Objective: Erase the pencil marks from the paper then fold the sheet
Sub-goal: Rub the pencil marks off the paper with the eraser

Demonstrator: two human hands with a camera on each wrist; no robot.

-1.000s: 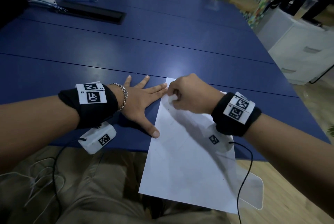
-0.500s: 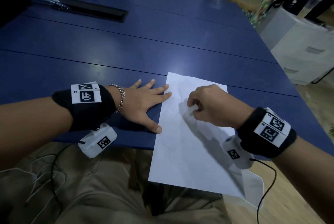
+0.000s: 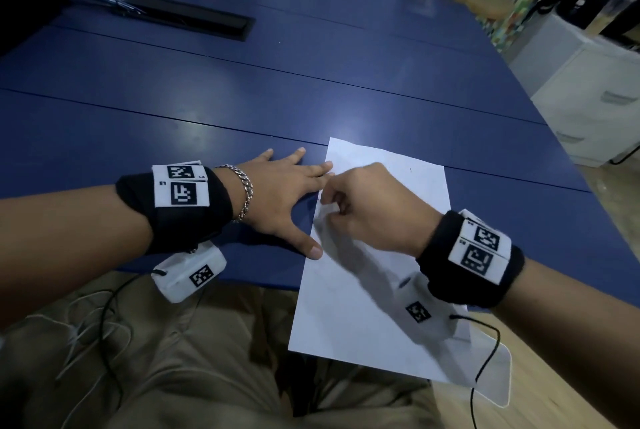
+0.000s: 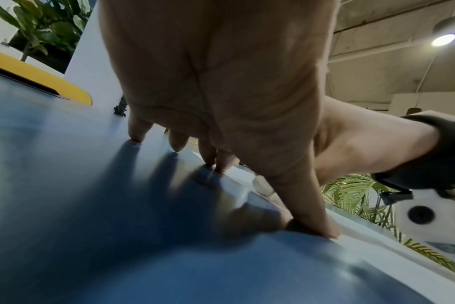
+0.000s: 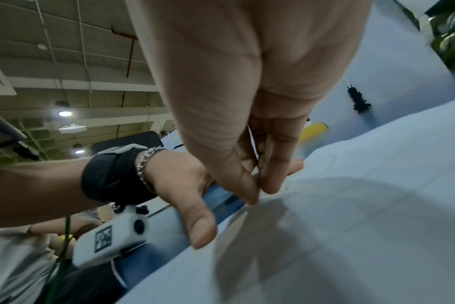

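Erasing looks underway, folding not begun: right hand (image 3: 367,210) fingers (image 5: 270,181) pinch a small eraser (image 3: 327,210) on the flat paper (image 3: 349,311), left hand (image 3: 280,200) fingers spread, pinning its edge.

Eraser (image 3: 328,211) mostly hidden inside right hand (image 3: 367,210) fingers, centre frame; pencil marks on paper (image 3: 349,311) too faint to read; left wrist view blurred low.

My blue table (image 3: 242,89) carries a black recessed tray (image 3: 188,18) near its far left edge, a white cabinet (image 3: 595,110) stands off its right side, and a round wooden stool (image 3: 479,0) sits beyond its far right corner.
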